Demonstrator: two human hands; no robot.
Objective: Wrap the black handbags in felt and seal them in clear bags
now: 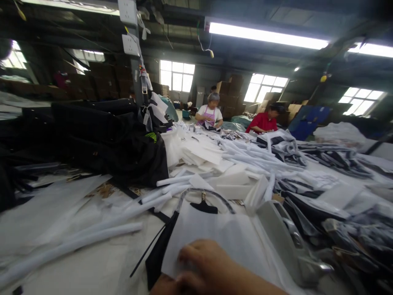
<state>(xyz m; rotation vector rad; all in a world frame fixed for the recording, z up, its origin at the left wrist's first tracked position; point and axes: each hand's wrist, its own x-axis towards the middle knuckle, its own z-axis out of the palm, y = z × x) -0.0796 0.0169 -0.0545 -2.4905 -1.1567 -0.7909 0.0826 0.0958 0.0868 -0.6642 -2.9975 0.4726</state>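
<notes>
My right hand (204, 264) is at the bottom centre, its forearm coming in from the lower right. Its fingers are curled over the near left edge of a white sheet (221, 235), which lies over a flat black bag (159, 254). The bag's curved grey handle (211, 193) and a black clip (204, 207) stick out beyond the sheet. A sliver of skin at the bottom edge, left of that hand, looks like my left hand (164, 288); its fingers are hidden.
White foam tubes (92, 239) lie at left and across the middle. A heap of black fabric (107, 139) sits at back left by a pole with sockets (130, 43). A grey metal tool (291, 241) lies at right. Two people (210, 114) (264, 121) work at the far end.
</notes>
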